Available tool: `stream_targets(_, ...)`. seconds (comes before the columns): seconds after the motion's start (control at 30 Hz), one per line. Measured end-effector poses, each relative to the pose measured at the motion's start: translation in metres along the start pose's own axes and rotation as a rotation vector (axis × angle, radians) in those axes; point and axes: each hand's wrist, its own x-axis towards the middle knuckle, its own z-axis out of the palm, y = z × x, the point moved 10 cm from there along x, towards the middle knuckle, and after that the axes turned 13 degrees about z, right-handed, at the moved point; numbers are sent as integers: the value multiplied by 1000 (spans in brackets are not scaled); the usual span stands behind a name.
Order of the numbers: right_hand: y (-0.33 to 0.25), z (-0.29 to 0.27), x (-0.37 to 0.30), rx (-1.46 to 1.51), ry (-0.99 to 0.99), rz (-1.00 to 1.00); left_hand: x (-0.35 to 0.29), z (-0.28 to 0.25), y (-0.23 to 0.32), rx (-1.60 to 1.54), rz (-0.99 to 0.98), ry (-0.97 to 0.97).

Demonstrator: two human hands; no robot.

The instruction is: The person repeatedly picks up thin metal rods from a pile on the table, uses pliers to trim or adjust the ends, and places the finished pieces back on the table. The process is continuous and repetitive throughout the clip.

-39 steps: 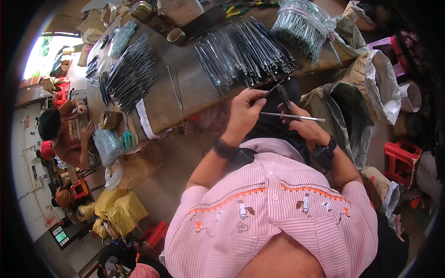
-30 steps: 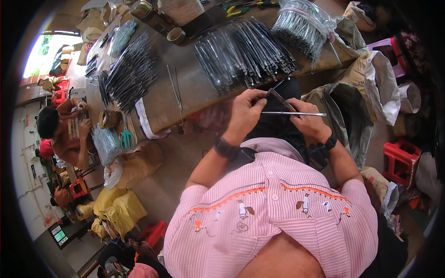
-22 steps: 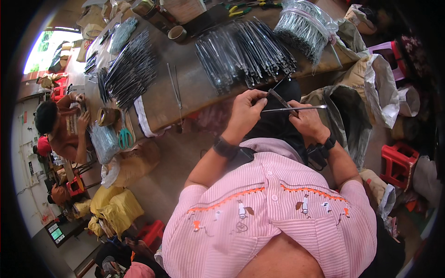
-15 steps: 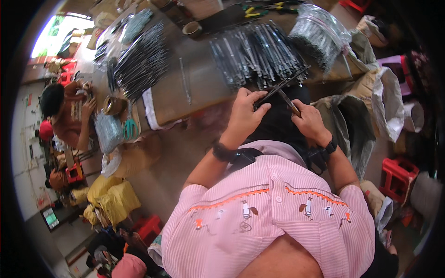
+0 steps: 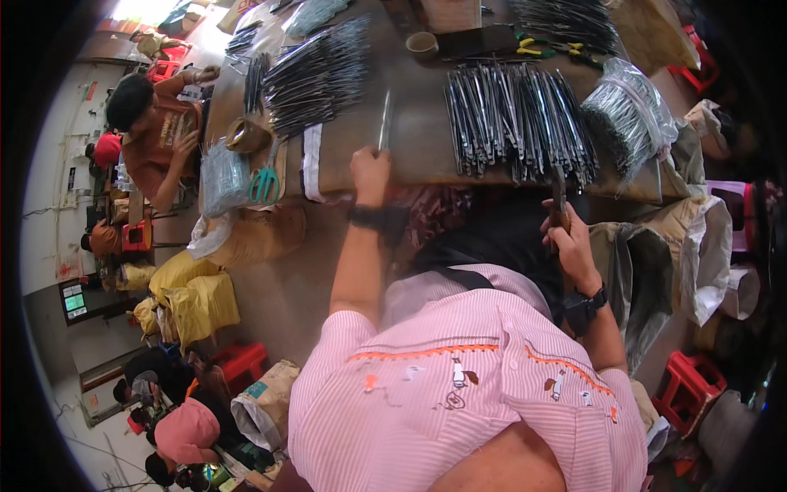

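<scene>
My left hand (image 5: 371, 174) is closed at the table's near edge, gripping the near end of a thin, shiny strip (image 5: 385, 121) that points away over the tabletop. Lower right of the large pile, my right hand (image 5: 570, 244) is wrapped round the brown handle of a narrow-bladed knife (image 5: 559, 197), its blade pointing away from me. Just beyond the blade, a wide pile of slim dark metal strips (image 5: 520, 123) lies side by side at the table edge. Another fanned heap of such strips (image 5: 318, 75) lies beyond and left of my left hand.
A clear-wrapped bundle (image 5: 627, 115) lies at the table's right. Yellow-handled pliers (image 5: 534, 49) and a tape roll (image 5: 422, 46) are farther back. Green-handled scissors (image 5: 264, 184) lie left. Open sacks (image 5: 643, 271) stand beside my right arm; a co-worker (image 5: 156, 135) sits at far left.
My hands have moved apart. The left carried a strip leftward, away from the knife, to the bare tabletop. The right, still holding the knife, has lowered. The view has shifted.
</scene>
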Motion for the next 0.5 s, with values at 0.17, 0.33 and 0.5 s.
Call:
stream_targets(0.17, 1, -8, -8, 122, 10, 27, -9, -7, 32, 252, 137, 123)
stream_targets(0.33, 2, -11, -17, 322, -85, 134, -30, 35, 89, 68, 282, 52)
stream_targets(0.5, 11, -36, -25, 499, -45, 130, -34, 81, 112, 72, 286, -94)
